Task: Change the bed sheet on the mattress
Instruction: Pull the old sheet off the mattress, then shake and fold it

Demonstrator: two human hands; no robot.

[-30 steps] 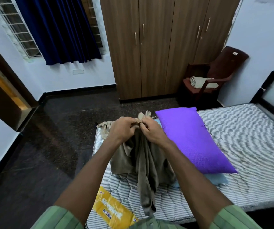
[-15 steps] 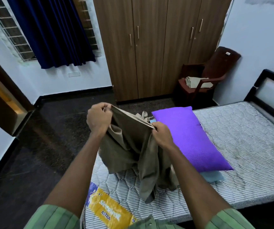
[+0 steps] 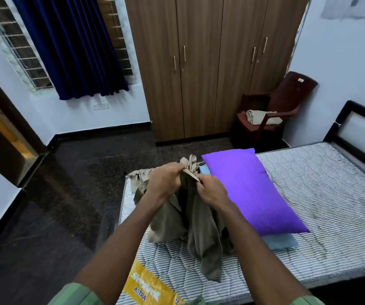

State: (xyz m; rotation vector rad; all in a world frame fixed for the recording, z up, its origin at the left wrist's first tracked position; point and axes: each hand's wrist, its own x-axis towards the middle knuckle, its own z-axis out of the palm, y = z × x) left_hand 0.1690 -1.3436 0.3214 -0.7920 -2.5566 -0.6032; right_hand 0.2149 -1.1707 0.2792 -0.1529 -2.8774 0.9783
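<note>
- left hand (image 3: 163,183) and right hand (image 3: 213,191) both pinch olive sheet (image 3: 201,221), bunched above bare mattress (image 3: 322,194) (foot end)
- gather edge evenly, keep clear of purple pillow (image 3: 249,190)

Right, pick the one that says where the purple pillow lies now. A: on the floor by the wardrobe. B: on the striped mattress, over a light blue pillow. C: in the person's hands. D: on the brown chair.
B: the purple pillow lies on the striped mattress, with a light blue pillow showing beneath it.
</note>
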